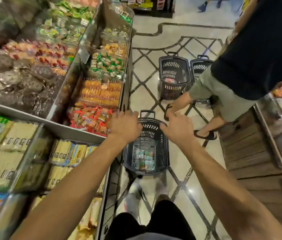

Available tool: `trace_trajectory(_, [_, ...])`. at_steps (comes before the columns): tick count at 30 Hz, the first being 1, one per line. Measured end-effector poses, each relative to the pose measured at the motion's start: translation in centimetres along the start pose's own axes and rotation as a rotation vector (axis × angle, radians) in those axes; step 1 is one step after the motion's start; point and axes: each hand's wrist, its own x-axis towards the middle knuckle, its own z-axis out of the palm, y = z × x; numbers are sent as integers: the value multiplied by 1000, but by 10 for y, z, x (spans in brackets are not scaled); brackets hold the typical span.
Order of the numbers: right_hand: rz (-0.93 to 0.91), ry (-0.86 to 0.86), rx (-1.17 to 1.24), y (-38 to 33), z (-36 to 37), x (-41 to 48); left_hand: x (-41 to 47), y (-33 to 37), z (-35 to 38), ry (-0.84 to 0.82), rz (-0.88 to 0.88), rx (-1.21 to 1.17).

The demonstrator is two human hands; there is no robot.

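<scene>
Left hand hangs palm down over the left rim of the dark basket, its fingers loosely bent with nothing seen in them. The right hand hangs the same way over the basket's right rim, fingers slack and thumb turned inward. The basket stands on the tiled floor below both hands, with wrapped packets lying in its bottom. Left of the basket run the snack bins. Beyond it stand two more baskets, and to its right another person's legs.
</scene>
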Motion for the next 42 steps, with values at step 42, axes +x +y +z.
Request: trace_trajectory(42, [215,-708,110,85,651,145,223,52,647,-808,-164,-79])
